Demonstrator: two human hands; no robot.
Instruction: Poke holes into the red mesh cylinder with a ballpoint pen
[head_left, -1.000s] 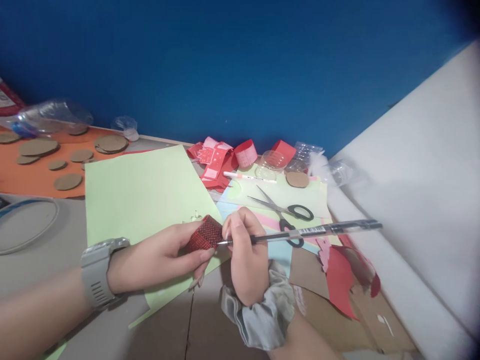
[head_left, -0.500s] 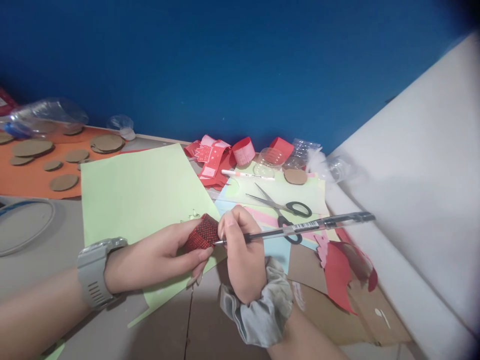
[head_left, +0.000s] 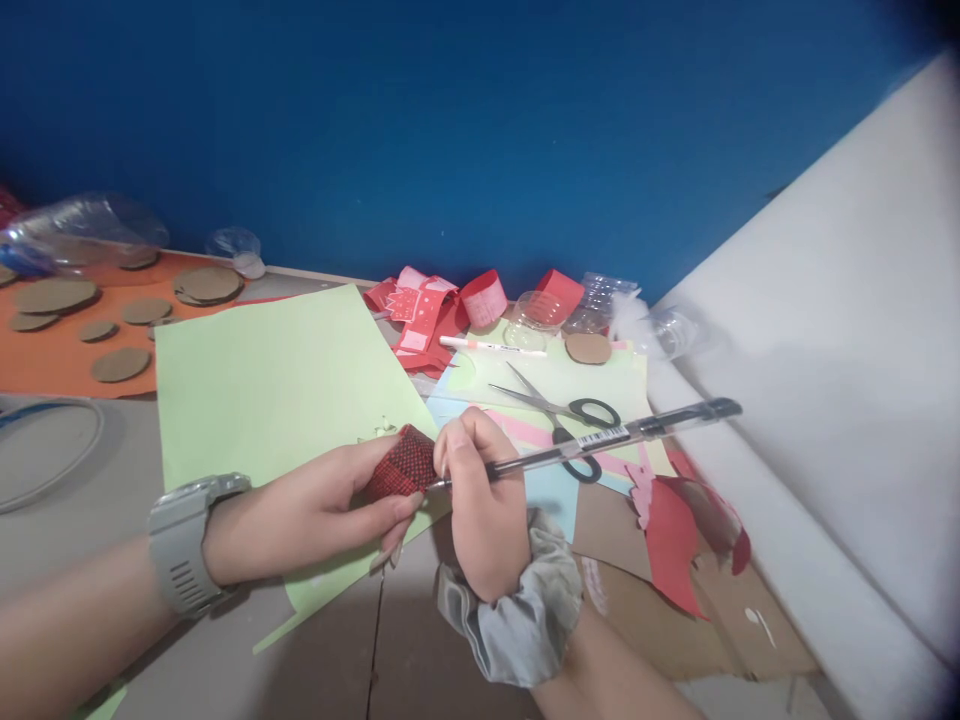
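Note:
My left hand (head_left: 315, 505), with a grey watch on its wrist, is closed around a small red piece (head_left: 405, 462) covered in a dark pattern, perhaps a rolled paper band. In my right hand (head_left: 487, 510) is a black pen (head_left: 577, 448), gripped near its tip. The pen's point meets the edge of the red piece beside my left thumb. A grey scrunchie (head_left: 525, 610) circles my right wrist. Under and behind my left hand lies a large pale green sheet (head_left: 270, 380), with small green scraps on it near the red piece.
Black-handled scissors (head_left: 562, 410) lie spread on coloured papers to the right, near a white marker (head_left: 491, 347). Cardboard discs (head_left: 120, 365) sit on an orange sheet (head_left: 45, 375) at left. Red paper rings (head_left: 484, 298) stand by the blue wall (head_left: 450, 130). A white panel (head_left: 840, 330) bounds the right.
The pen's far end has risen slightly while its tip stays at the red piece. Both hands keep their grips; the whole view has shifted a little.

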